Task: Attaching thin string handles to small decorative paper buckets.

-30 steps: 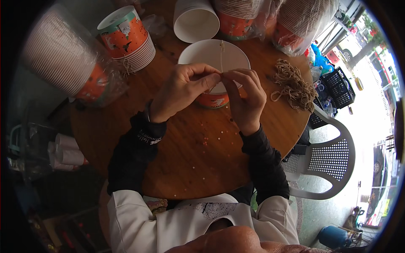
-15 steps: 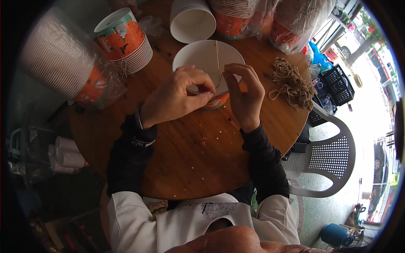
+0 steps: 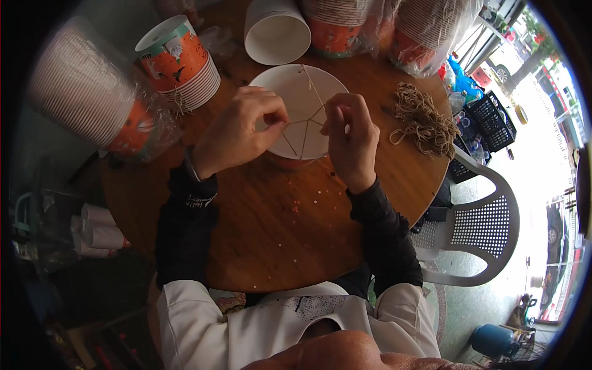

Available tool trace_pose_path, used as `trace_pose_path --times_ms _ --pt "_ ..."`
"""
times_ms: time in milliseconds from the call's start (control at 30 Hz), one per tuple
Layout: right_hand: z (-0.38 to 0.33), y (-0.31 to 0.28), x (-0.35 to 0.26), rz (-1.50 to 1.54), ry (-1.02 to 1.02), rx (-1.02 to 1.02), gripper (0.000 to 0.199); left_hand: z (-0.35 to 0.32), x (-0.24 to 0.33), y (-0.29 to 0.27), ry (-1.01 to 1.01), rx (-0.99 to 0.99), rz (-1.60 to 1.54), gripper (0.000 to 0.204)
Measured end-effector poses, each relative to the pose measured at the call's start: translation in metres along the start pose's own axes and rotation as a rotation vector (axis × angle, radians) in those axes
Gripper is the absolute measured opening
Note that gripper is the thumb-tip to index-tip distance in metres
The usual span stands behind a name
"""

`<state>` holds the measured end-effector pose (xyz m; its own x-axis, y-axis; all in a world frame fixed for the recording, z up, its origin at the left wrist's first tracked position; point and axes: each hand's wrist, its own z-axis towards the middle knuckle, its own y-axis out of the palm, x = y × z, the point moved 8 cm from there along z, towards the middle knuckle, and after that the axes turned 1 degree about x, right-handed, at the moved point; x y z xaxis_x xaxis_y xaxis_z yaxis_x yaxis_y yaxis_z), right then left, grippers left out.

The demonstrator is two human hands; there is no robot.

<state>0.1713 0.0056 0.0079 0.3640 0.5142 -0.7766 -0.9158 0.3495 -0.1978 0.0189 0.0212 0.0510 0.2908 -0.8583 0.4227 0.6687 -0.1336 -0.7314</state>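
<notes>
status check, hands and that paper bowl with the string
Left hand and right hand pinch thin strings crossing the white bowl. Bowl on wooden table. Nothing between.

Round wooden table (image 3: 277, 240) fills centre; white plastic chair (image 3: 481, 228) at right; black crates (image 3: 478, 120) beyond; bright daylight outside.

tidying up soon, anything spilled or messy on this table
Yes. Small pale and reddish specks are scattered over the table near the hands, like punched scraps. A loose tangle of string lies by the right edge. One cup lies tipped on its side.
</notes>
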Motion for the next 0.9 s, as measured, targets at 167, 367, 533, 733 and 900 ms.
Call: trace_pose_path --times_ms 167,367,533,733,900 --pt "-0.002 -0.004 -0.002 -0.044 -0.069 0.059 0.007 0.0 -0.01 0.002 -0.189 0.169 -0.081 0.013" --pt "-0.004 0.004 -0.015 -0.02 -0.212 0.058 0.008 0.003 -0.002 0.022 -0.177 0.207 -0.085 0.013" --pt "-0.005 0.002 -0.017 -0.031 -0.271 0.064 0.014 0.003 0.0 0.022 -0.161 0.198 -0.095 0.01" --pt "0.006 -0.032 -0.019 -0.336 -0.618 0.236 0.025 -0.003 0.009 0.022 -0.156 0.081 -0.049 0.01" --pt "0.032 -0.073 0.039 -0.449 -0.414 0.373 0.021 -0.007 0.013 0.027 -0.107 0.056 -0.029 0.009"
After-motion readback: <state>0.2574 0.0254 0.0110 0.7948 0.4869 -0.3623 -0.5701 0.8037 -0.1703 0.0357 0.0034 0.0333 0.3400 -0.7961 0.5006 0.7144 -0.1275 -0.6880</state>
